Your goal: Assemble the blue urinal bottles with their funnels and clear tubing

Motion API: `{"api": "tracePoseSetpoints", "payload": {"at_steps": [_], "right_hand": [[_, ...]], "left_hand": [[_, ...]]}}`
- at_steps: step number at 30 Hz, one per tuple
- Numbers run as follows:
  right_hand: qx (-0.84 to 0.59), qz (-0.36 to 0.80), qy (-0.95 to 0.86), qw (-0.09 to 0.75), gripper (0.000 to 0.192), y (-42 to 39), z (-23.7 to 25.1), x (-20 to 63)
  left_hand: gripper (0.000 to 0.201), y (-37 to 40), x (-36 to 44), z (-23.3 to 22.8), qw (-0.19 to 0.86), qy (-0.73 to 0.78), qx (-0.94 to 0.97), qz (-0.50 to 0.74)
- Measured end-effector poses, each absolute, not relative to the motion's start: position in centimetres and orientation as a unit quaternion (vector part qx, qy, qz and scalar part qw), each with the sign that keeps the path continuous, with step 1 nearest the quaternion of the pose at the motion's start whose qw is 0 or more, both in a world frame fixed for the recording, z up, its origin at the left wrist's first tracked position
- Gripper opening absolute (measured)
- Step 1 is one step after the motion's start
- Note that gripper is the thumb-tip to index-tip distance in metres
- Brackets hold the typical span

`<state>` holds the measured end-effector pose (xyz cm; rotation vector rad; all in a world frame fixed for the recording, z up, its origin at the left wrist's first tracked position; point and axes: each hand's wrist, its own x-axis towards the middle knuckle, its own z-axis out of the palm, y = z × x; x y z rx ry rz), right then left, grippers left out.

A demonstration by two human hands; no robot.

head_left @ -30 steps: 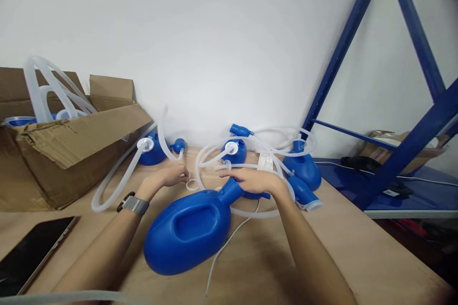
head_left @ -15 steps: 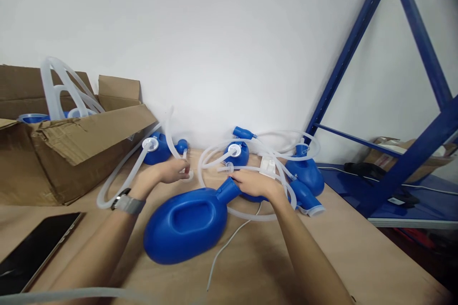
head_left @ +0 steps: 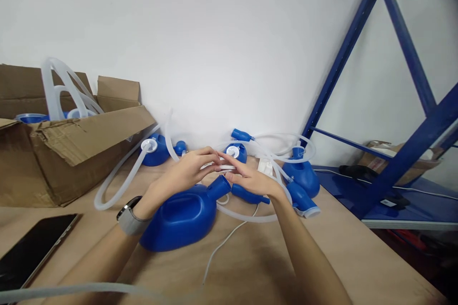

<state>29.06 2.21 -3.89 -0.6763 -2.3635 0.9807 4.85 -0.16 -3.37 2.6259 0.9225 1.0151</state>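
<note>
My left hand (head_left: pixel 195 167) and my right hand (head_left: pixel 250 178) meet fingertip to fingertip around a thin white round cap (head_left: pixel 227 167), partly hidden by the fingers. Just below them, a blue urinal bottle (head_left: pixel 182 219) lies on the table, its open neck pointing up and right toward my right hand. My left forearm, with a watch on the wrist, passes in front of the bottle's left end. A blue tapered piece (head_left: pixel 248 194) rests under my right hand. Behind my hands sits another blue bottle with a white cap (head_left: pixel 232 152) on it.
At left stands an open cardboard box (head_left: pixel 89 143) holding clear tubes and blue parts, with a phone (head_left: pixel 36 245) in front. More blue bottles (head_left: pixel 302 176) and coiled tubing (head_left: pixel 121 193) lie along the wall. A thin white cord (head_left: pixel 229 237) crosses the table; a blue shelf frame (head_left: pixel 343 62) rises at right.
My left hand has moved right from the tabletop beside the small blue part and joined my right hand at the cap. My right hand has left the bottle's neck; the bottle has shifted slightly.
</note>
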Motion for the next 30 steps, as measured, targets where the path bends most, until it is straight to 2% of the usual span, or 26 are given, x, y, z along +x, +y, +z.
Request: {"api": "tracePoseSetpoints", "payload": {"at_steps": [4,7,10,13,17,21,26,30], "right_hand": [[-0.265,0.300,-0.883,0.246,0.057,2.8,-4.4,28.9],[-0.313,0.254,-0.894,0.197,0.052,3.3,-4.4,29.9],[-0.360,0.273,-0.886,0.108,0.056,3.4,-4.6,30.4],[-0.354,0.285,-0.888,0.068,0.064,3.4,-5.3,29.6],[-0.296,0.303,-0.899,0.111,0.060,3.8,-6.7,27.6],[-0.274,0.330,-0.893,0.138,0.070,4.2,-7.3,26.8],[-0.256,0.351,-0.879,0.196,0.056,4.3,-8.3,25.8],[-0.249,0.370,-0.857,0.257,0.061,4.3,-10.1,24.6]], "left_hand": [[0.038,-0.2,4.4,-3.3,0.075,0.370,0.873,0.308],[0.059,-0.5,3.7,-3.2,0.121,0.436,0.876,0.169],[0.078,-0.4,3.4,-3.8,0.188,0.468,0.864,0.001],[0.079,0.3,3.4,-4.5,0.219,0.493,0.840,-0.060],[0.077,1.1,2.6,-4.7,0.234,0.505,0.829,-0.046],[0.079,1.4,1.7,-4.2,0.239,0.509,0.825,-0.048],[0.079,1.7,1.5,-4.3,0.247,0.512,0.821,-0.054],[0.094,2.1,1.6,-5.0,0.274,0.500,0.821,-0.034]]}}
